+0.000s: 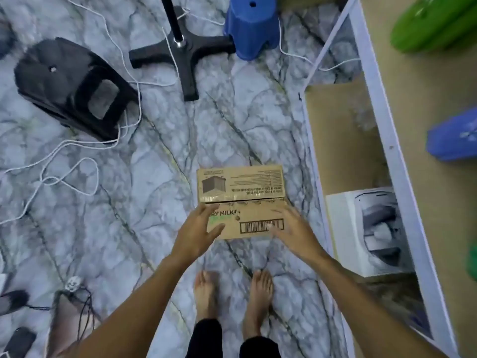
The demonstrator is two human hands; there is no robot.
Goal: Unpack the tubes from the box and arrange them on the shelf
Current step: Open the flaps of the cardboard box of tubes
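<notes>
At 12 o'clock: box (240, 187) closed on floor (154, 177), tubes not visible, presumably inside. My left hand (204, 228) and right hand (291, 228) are over the near flap (254, 211), fingers loose, holding nothing. Risk: if I yank the flap, box tips and tubes spill.

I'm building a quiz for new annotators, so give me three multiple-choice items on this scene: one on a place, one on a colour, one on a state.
1. Where is the box?
A. on the shelf
B. on the floor
C. on a table

2. What colour is the upright stool?
A. red
B. yellow
C. blue

3. The top of the box is:
A. closed
B. wide open
C. torn off

Answers: 1 B, marble floor shows all round it; 2 C, its seat and legs are blue; 3 A, its two halves meet along a middle seam and nothing inside shows.
</notes>
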